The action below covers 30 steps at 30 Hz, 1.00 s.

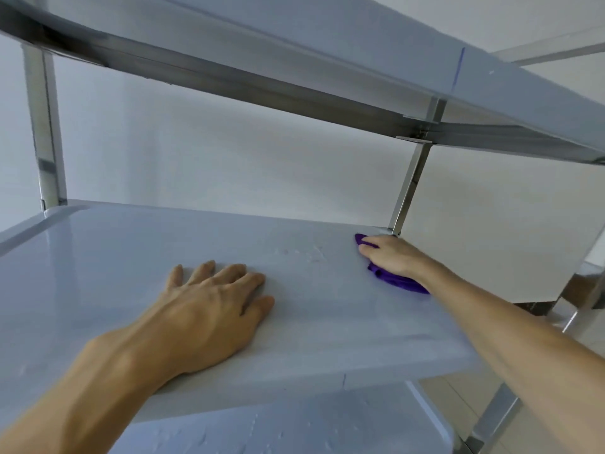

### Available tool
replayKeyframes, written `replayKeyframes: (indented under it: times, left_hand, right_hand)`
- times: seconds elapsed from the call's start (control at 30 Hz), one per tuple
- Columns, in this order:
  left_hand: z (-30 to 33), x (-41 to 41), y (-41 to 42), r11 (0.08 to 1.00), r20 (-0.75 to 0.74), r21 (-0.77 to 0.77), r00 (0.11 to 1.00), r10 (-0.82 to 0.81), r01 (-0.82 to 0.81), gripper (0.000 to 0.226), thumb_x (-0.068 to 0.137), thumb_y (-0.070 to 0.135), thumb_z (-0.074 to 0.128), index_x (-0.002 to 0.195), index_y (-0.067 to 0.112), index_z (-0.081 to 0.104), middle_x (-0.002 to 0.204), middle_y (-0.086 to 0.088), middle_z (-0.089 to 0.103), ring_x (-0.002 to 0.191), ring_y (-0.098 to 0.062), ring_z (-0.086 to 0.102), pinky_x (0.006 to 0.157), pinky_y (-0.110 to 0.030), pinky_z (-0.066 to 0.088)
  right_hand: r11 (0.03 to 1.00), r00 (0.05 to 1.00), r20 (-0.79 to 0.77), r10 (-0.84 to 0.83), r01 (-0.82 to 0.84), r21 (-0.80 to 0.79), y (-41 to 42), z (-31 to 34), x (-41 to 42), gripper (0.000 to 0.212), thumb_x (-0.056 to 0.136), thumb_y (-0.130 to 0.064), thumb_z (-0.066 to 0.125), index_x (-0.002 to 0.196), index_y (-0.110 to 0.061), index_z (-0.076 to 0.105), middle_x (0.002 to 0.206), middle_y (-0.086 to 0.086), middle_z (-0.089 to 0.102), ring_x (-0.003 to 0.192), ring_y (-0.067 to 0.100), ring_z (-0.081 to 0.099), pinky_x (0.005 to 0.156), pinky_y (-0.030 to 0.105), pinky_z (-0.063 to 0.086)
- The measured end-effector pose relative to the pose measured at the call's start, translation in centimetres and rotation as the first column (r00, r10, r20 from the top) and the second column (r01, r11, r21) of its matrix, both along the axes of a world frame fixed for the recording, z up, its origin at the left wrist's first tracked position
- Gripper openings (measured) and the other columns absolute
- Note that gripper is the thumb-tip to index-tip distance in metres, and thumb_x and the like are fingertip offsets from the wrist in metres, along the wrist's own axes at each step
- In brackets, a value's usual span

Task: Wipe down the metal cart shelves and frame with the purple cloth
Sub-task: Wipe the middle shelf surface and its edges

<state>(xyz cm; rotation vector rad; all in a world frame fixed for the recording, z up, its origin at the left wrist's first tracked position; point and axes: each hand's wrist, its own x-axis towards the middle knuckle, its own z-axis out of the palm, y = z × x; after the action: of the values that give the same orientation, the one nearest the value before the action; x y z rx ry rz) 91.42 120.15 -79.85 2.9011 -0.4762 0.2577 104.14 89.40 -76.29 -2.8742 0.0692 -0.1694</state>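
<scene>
Purple cloth (397, 279): pressed under right hand (394, 255), middle shelf (98, 257) far corner; left hand (209, 306) flat, fingers spread. Next, likely: sweep leftward.

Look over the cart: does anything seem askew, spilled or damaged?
Nothing looks bent or spilled. The middle shelf shows faint smears or blisters near its centre, and the lower shelf has similar marks. The right hand presses the purple cloth at the far corner.

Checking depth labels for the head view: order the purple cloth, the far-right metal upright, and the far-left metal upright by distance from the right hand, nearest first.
1. Purple cloth, under the right hand, touching it.
2. Far-right metal upright, just behind the fingertips at the shelf corner.
3. Far-left metal upright, across the shelf.
</scene>
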Motion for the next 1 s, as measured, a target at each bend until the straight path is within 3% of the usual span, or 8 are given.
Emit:
replayKeyframes:
  times: [0.13, 0.23, 0.4, 0.57, 0.7, 0.83, 0.9, 1.0]
  left_hand:
    - [-0.9, 0.7, 1.1, 1.000, 0.038, -0.009, 0.999, 0.008, -0.008, 0.079, 0.071, 0.079, -0.012, 0.140, 0.053, 0.017, 0.151, 0.034, 0.018, 0.146, -0.007, 0.013, 0.117, -0.040, 0.011]
    - [-1.7, 1.1, 1.8, 0.999, 0.038, 0.008, 0.998, 0.041, -0.041, 0.093, 0.056, 0.086, -0.027, 0.140, 0.060, 0.005, 0.151, 0.041, 0.009, 0.147, 0.000, 0.007, 0.118, -0.034, 0.007]
    - [-1.6, 0.4, 1.7, 0.995, -0.026, 0.050, 0.995, 0.092, -0.090, 0.093, 0.039, 0.083, -0.042, 0.122, 0.080, 0.002, 0.145, 0.048, -0.007, 0.147, 0.003, -0.004, 0.120, -0.032, -0.001]
    - [-0.1, -0.4, 0.5, 0.985, -0.117, 0.130, 0.985, 0.129, -0.113, 0.091, 0.027, 0.082, -0.042, 0.115, 0.080, -0.016, 0.141, 0.045, -0.024, 0.147, 0.001, -0.016, 0.122, -0.035, -0.006]
    - [0.3, -0.5, 0.3, 0.990, -0.094, 0.096, 0.989, 0.115, -0.106, 0.094, 0.045, 0.069, -0.028, 0.137, 0.066, -0.007, 0.151, 0.039, -0.019, 0.148, -0.002, -0.014, 0.122, -0.037, -0.006]
    - [0.3, -0.7, 0.6, 0.995, -0.038, 0.047, 0.995, 0.088, -0.086, 0.089, 0.057, 0.070, -0.022, 0.140, 0.057, 0.006, 0.152, 0.038, 0.001, 0.149, -0.004, 0.002, 0.121, -0.035, 0.004]
    - [0.3, -0.9, 0.8, 0.997, 0.003, 0.027, 0.998, 0.068, -0.068, 0.083, 0.063, 0.070, -0.017, 0.138, 0.053, 0.015, 0.148, 0.036, 0.014, 0.145, -0.002, 0.011, 0.118, -0.034, 0.012]
    - [0.3, -1.1, 1.0, 0.998, 0.045, -0.001, 0.997, 0.057, -0.057, 0.077, 0.068, 0.070, -0.012, 0.134, 0.049, 0.023, 0.145, 0.032, 0.024, 0.141, -0.003, 0.021, 0.114, -0.034, 0.019]
  right_hand:
    - [0.921, 0.921, -0.035, 0.389, -0.390, -0.024, 6.1, -1.1, -1.1, 0.045, 0.100, -0.040, 0.044, 0.143, -0.030, 0.048, 0.156, -0.004, 0.036, 0.148, 0.013, 0.023, 0.119, 0.029, 0.018]
    - [0.846, 0.846, 0.014, 0.533, -0.533, 0.024, 4.6, -1.8, -2.2, 0.046, 0.099, -0.044, 0.046, 0.144, -0.039, 0.045, 0.157, -0.018, 0.033, 0.146, -0.005, 0.018, 0.118, 0.021, 0.015]
    - [0.939, 0.951, 0.078, 0.299, -0.308, 0.153, -2.7, -0.2, -0.2, 0.028, 0.101, -0.037, 0.046, 0.125, -0.034, 0.061, 0.121, -0.004, 0.067, 0.110, 0.014, 0.063, 0.103, 0.033, 0.046]
    - [0.998, 1.000, -0.016, -0.024, 0.025, 0.057, -5.0, 0.5, 5.6, 0.028, 0.102, -0.035, 0.033, 0.099, -0.020, 0.057, 0.102, 0.004, 0.062, 0.094, 0.025, 0.057, 0.080, 0.036, 0.041]
    - [0.999, 0.999, 0.011, 0.041, -0.041, 0.005, 0.9, 0.3, 8.3, 0.035, 0.101, -0.026, 0.028, 0.069, -0.019, 0.037, 0.088, 0.002, 0.048, 0.091, 0.024, 0.044, 0.077, 0.035, 0.034]
    - [0.936, 0.935, -0.040, 0.352, -0.352, 0.004, 9.1, -0.2, 6.3, 0.033, 0.102, -0.028, 0.034, 0.107, -0.010, 0.062, 0.122, 0.002, 0.057, 0.125, 0.023, 0.045, 0.104, 0.036, 0.033]
    - [0.857, 0.857, -0.051, 0.514, -0.515, -0.014, 11.9, -0.6, 4.0, 0.040, 0.103, -0.033, 0.037, 0.137, -0.022, 0.054, 0.149, -0.004, 0.045, 0.143, 0.013, 0.028, 0.112, 0.025, 0.020]
    - [0.751, 0.751, -0.020, 0.660, -0.661, -0.005, 12.3, -1.5, 0.5, 0.044, 0.104, -0.038, 0.042, 0.147, -0.033, 0.042, 0.159, -0.014, 0.030, 0.149, 0.001, 0.012, 0.118, 0.019, 0.007]
